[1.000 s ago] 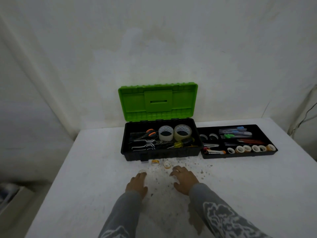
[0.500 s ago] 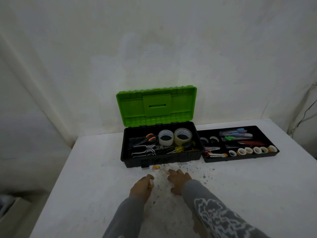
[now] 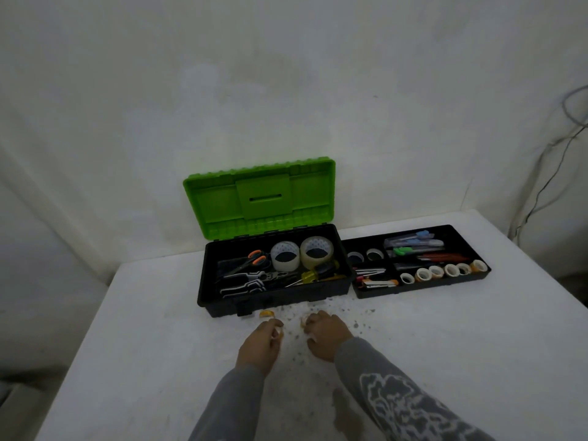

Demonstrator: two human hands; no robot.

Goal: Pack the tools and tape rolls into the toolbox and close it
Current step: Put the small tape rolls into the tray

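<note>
The black toolbox [image 3: 273, 302] stands open with its green lid [image 3: 259, 198] upright; inside lie scissors [image 3: 251, 261], pliers, a yellow screwdriver [image 3: 313, 275] and two large clear tape rolls [image 3: 300, 256]. The black insert tray [image 3: 420, 288] sits beside it on the right, holding small tape rolls [image 3: 444, 271], cutters and pens. In front of the box, my left hand [image 3: 259, 345] pinches a small whitish tape roll [image 3: 278, 331]. My right hand [image 3: 323, 334] curls over another small roll [image 3: 304, 321], mostly hidden. A small yellow roll [image 3: 266, 314] lies on the table by the box front.
The white table [image 3: 127, 329] carries dark specks and crumbs in front of the toolbox. A stain shows near my right sleeve. The wall is close behind the box, and cables hang at the far right [image 3: 547, 173].
Both hands closed on the small rolls in front of the toolbox: two rolls that lay loose a second ago are now under my fingers. The yellow one stays put.
</note>
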